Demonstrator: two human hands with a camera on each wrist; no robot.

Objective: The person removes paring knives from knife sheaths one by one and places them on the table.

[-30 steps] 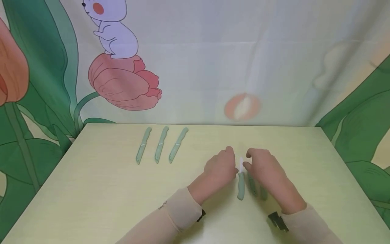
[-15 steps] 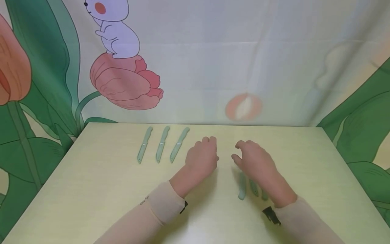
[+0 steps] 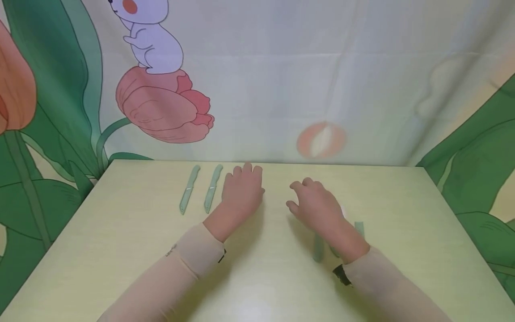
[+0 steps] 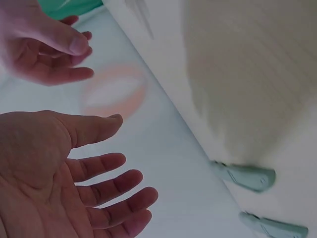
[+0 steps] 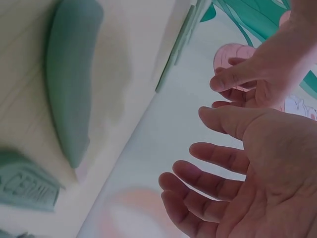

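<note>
My left hand (image 3: 242, 190) hovers over the far middle of the table with fingers extended, holding nothing. It covers most of one knife of the left-hand row. Beside it lie two sheathed green knives, the outer knife (image 3: 189, 190) and the inner knife (image 3: 213, 188). My right hand (image 3: 315, 203), fingers loosely bent and nothing in them, is above the right-hand group. Under its wrist show a green knife handle (image 3: 318, 248) and a green sheath (image 3: 359, 229); the rest there is partly hidden. In the right wrist view, a green handle (image 5: 74, 79) lies near a lettered green piece (image 5: 29, 181).
The pale yellow table (image 3: 257, 277) ends at a straight far edge. A printed curtain (image 3: 257, 89) with tulips and a white animal hangs behind it.
Both hands have moved left and farther from me. The left hand has gone from beside the white-bladed knife to over the left row. The knives appear to stay in place.
</note>
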